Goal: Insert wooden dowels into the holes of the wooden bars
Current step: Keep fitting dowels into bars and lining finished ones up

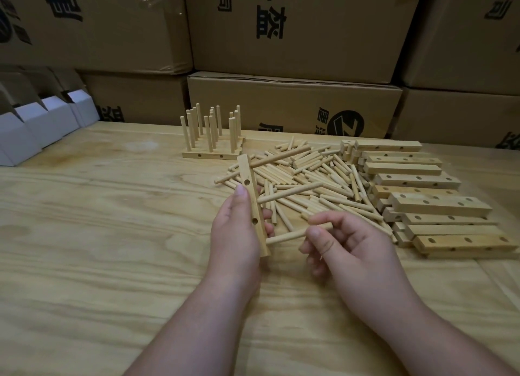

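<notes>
My left hand [236, 229] grips a wooden bar [251, 195] held roughly upright above the table. Three dowels stick out of the bar to the right: a top one [281, 158], a middle one [292, 193] and a bottom one [284, 237]. My right hand [349, 249] pinches the free end of the bottom dowel, whose other end meets the bar's lower part. A loose pile of dowels [315, 178] lies on the table behind my hands. Several empty bars with holes [416, 180] are stacked to the right.
Finished bars with upright dowels [211, 139] stand at the back centre. Folded white cardboard boxes [36, 125] sit at the far left. Brown cartons [292, 32] form a wall behind the wooden table [98, 234].
</notes>
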Action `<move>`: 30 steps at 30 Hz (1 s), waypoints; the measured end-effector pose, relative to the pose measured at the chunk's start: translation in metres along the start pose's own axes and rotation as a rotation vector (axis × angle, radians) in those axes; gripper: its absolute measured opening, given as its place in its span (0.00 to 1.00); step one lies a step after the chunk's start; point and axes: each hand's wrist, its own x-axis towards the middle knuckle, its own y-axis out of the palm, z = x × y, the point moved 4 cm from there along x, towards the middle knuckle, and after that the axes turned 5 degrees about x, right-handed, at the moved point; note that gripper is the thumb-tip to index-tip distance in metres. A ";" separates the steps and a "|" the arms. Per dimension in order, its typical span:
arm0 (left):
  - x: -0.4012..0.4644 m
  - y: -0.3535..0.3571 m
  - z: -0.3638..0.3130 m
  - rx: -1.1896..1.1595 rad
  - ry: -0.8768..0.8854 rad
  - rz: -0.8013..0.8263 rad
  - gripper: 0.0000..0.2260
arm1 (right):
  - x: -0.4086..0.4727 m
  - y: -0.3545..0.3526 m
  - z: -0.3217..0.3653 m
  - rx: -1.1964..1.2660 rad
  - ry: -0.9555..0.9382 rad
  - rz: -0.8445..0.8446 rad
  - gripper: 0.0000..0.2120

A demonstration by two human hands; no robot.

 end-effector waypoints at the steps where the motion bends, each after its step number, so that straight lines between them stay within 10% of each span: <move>1: 0.000 0.000 0.001 0.018 0.012 -0.012 0.17 | 0.000 0.003 -0.001 0.077 0.044 -0.018 0.09; 6: 0.001 0.002 0.000 -0.062 -0.041 -0.006 0.15 | -0.003 0.014 -0.002 -0.088 0.070 0.014 0.18; 16: 0.019 -0.019 -0.007 -0.164 0.011 -0.150 0.14 | 0.064 0.053 0.018 -0.518 0.200 0.252 0.03; 30: 0.022 -0.024 -0.022 -0.306 -0.186 -0.285 0.11 | 0.234 0.130 -0.017 -0.834 -0.035 0.221 0.03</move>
